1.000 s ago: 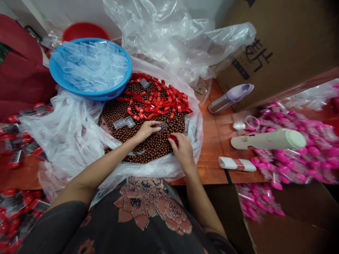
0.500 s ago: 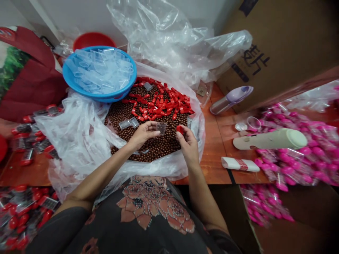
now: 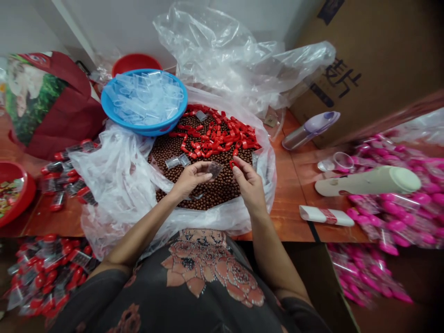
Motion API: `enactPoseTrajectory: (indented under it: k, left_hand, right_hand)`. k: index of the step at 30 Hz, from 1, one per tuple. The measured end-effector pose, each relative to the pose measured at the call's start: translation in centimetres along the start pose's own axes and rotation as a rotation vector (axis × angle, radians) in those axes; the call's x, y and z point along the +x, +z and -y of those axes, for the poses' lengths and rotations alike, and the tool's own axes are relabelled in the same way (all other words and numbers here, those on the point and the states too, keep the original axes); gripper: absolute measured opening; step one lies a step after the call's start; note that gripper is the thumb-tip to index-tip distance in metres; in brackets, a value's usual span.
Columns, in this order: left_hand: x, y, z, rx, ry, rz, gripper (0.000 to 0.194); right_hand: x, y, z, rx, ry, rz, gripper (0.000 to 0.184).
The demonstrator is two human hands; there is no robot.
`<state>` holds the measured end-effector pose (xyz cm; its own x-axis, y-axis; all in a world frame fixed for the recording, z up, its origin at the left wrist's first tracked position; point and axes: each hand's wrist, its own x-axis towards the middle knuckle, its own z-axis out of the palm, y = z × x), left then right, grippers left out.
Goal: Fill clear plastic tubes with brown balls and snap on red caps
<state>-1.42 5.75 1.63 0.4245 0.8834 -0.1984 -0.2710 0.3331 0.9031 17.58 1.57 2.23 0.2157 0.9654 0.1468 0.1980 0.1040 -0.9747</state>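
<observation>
My left hand [image 3: 193, 178] is closed on a small clear plastic container [image 3: 215, 170], held tilted above a bed of brown beads [image 3: 208, 198]. Between the thumb and fingers of my right hand [image 3: 250, 185] is a red plastic cap [image 3: 233, 163], a short way right of the container and apart from it. The beads lie in a spread white plastic bag [image 3: 267, 185]. Loose red caps [image 3: 222, 134] are heaped on the far part of the beads. Two clear pieces [image 3: 177, 161] rest on the beads left of my hands.
A blue basin [image 3: 108, 104] of clear containers stands at the back left. Red-capped filled containers [image 3: 57, 182] lie left, near a red bowl [image 3: 29, 194]. At right are a purple-lidded bottle [image 3: 308, 129], a pale green cylinder [image 3: 364, 181], pink-capped packs [image 3: 402, 212] and a carton [image 3: 364, 55].
The camera view has swung left, so the scene sits further right. The container in my left hand is tilted differently. Both hands keep their hold, and the cap shows less between my right fingers.
</observation>
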Motion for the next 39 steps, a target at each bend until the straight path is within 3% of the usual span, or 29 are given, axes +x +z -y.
enactPoseTrajectory:
  k: [12, 20, 32, 39]
  left_hand:
    - [-2.0, -0.1, -0.1, -0.092, -0.149, 0.006, 0.050]
    - [-2.9, -0.3, 0.2, -0.039, -0.165, 0.005, 0.052]
    - [-3.3, 0.0, 0.3, -0.235, -0.166, 0.006, 0.041]
    - [-3.1, 0.2, 0.6, -0.283, -0.141, 0.019, 0.040]
  right_hand:
    - [0.1, 1.4, -0.3, 0.125, -0.080, 0.253, 0.025]
    - [-0.6, 0.6, -1.5, -0.052, -0.080, 0.096, 0.025]
    - [-0.7, 0.7, -0.4, -0.019, 0.010, 0.145, 0.037]
    - [-1.0, 0.8, 0.6, -0.012, -0.060, 0.185, 0.035]
